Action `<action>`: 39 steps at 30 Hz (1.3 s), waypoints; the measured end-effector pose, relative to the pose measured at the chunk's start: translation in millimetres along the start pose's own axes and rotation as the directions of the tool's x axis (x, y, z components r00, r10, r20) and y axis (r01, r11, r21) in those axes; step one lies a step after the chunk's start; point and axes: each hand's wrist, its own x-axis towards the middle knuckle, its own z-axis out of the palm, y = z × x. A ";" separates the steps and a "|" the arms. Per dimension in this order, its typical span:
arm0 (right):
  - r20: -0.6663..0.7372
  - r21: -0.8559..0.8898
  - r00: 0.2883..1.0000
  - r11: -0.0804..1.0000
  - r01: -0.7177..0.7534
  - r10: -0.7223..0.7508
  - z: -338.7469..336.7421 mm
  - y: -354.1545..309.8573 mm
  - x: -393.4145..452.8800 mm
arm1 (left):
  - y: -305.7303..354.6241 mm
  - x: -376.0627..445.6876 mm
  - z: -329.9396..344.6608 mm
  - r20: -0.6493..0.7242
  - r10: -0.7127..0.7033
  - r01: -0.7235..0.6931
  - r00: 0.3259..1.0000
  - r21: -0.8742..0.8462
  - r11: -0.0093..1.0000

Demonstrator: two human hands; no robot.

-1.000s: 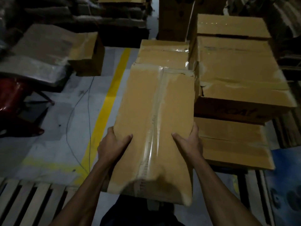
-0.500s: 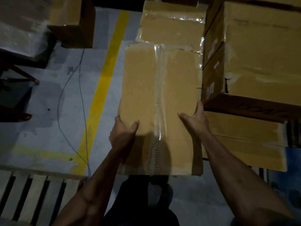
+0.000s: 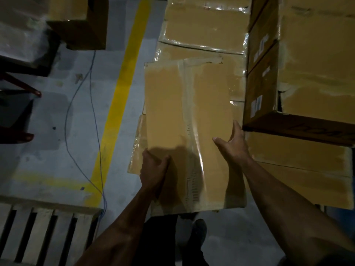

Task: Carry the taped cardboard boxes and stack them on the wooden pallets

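Underfoot, a grey concrete floor (image 3: 48, 146) was seen, crossed by a yellow line (image 3: 119, 89) and a thin blue cable (image 3: 80, 104). A wooden pallet (image 3: 44, 235) lay at the lower left, cut off by the frame edge. The room was dim, and the things at the upper left were too dark and blurred to be made out. A taped box (image 3: 186, 121) was held over lower boxes (image 3: 205, 27), its underside hidden. The left hand (image 3: 153, 169) was curled round the box's left edge, thumb on top; the right hand (image 3: 233, 144) was pressed against its right edge, thumb across the top, fingers mostly hidden behind the side. A taller stack of boxes (image 3: 299, 64) stood just beside the right edge, almost touching the right hand. Open floor was left between the held box and the yellow line.
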 end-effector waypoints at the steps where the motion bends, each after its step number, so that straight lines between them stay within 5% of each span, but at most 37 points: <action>1: -0.007 -0.022 1.000 1.000 0.000 0.000 1.8 2.2 -0.4 | -1.6 0.5 -0.2 0.008 0.006 -0.006 1.000 -0.002 1.000; 9: -0.116 -0.152 0.989 0.982 -0.109 0.091 11.1 17.1 -58.9 | 2.8 7.9 -20.6 0.134 0.116 -0.144 0.984 0.218 0.965; 13: -0.100 -0.281 0.974 0.933 -0.225 0.204 14.0 45.8 -123.2 | 10.2 -3.6 -32.6 0.189 0.226 -0.293 0.956 0.543 0.787; 16: -0.132 -0.292 0.971 0.928 -0.231 0.200 23.3 60.1 -167.9 | 25.9 -20.7 -37.6 0.254 0.251 -0.357 0.934 0.630 0.690; 20: -0.158 0.019 0.922 0.935 -0.355 0.353 36.8 68.2 -203.3 | 42.3 -39.1 -40.4 0.291 0.322 -0.432 0.901 0.676 0.597; 23: -0.148 0.320 0.835 0.824 -0.467 0.531 46.6 69.4 -210.3 | 54.2 -33.0 -38.4 0.325 0.370 -0.486 0.871 0.688 0.539; 30: -0.069 0.684 0.684 0.533 -0.498 0.726 100.1 56.2 -188.8 | 102.6 49.1 -29.3 0.486 0.404 -0.624 0.775 0.689 0.367; 35: -0.119 0.811 0.593 0.422 -0.404 0.796 139.3 32.9 -167.0 | 146.9 117.4 -17.5 0.567 0.443 -0.702 0.695 0.669 0.244; 39: -0.158 0.819 0.562 0.426 -0.385 0.812 157.7 29.1 -153.6 | 174.6 158.8 -3.9 0.586 0.419 -0.703 0.693 0.677 0.216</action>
